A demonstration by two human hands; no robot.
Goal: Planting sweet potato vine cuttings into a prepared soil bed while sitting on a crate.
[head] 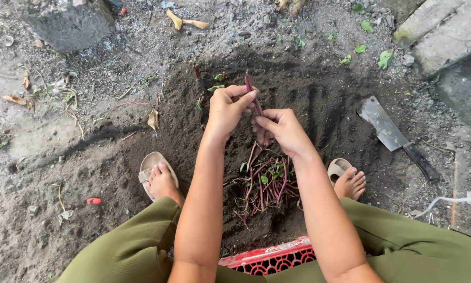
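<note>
The left hand (226, 109) pinches a reddish stem cutting (251, 93) near its top, keeping it upright, while the right hand (280, 128) grips its lower part from the 4 o'clock side, fingers closed on it. Directly below, at 6 o'clock between the sandalled feet, a bundle of purple cuttings (264, 181) lies on the loosened dark soil (309, 105), within easy reach. A cleaver (393, 135) rests at 3 o'clock, set aside.

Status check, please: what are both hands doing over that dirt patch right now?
Left hand and right hand both pinch one reddish stem cutting above dark soil. Bundle of cuttings lies below. Cleaver off right, clear.
</note>
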